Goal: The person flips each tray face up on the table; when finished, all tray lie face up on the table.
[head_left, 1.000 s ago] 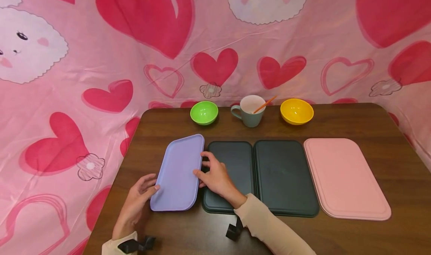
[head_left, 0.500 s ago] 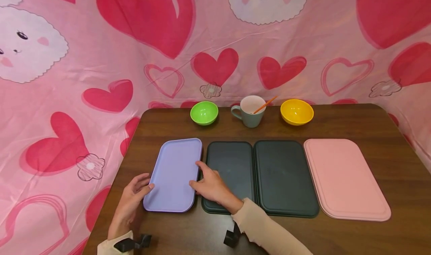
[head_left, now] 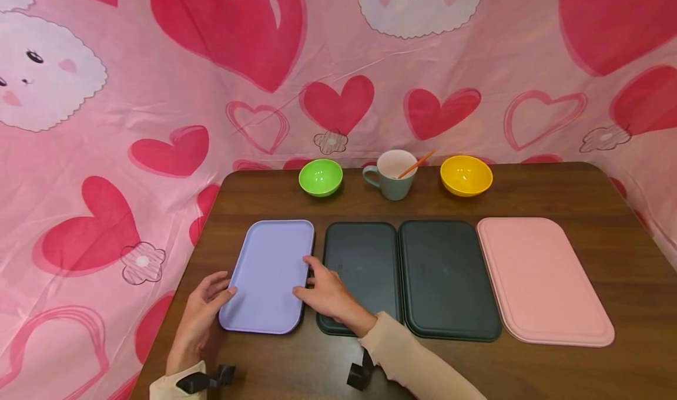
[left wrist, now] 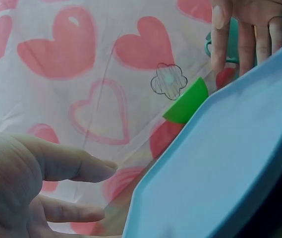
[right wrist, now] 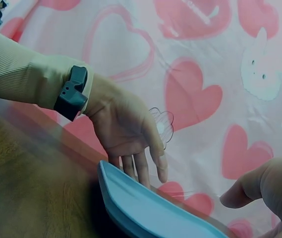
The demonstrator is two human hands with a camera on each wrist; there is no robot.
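A lilac tray (head_left: 268, 276) lies nearly level at the left of the table, between my two hands. My left hand (head_left: 200, 313) is at its left edge, thumb near the rim and fingers extended. In the left wrist view those fingers (left wrist: 76, 166) stand a little apart from the tray (left wrist: 215, 153), which looks pale blue there. My right hand (head_left: 330, 294) is at the right edge, thumb and forefinger spread. Its straight fingers hang down behind the rim in the left wrist view. Something dark shows under the tray; whether shadow or another tray, I cannot tell.
Two dark trays (head_left: 365, 271) lie side by side right of the lilac one, with a pink tray (head_left: 545, 279) beyond. Along the back stand a green bowl (head_left: 321, 178), a grey-green mug (head_left: 395, 184) with an orange stick (head_left: 420, 162), and a yellow bowl (head_left: 466, 177).
The lilac tray has gone from tilted, right side raised, to nearly level and moved left. Both hands have moved left with it, the right one also lower.
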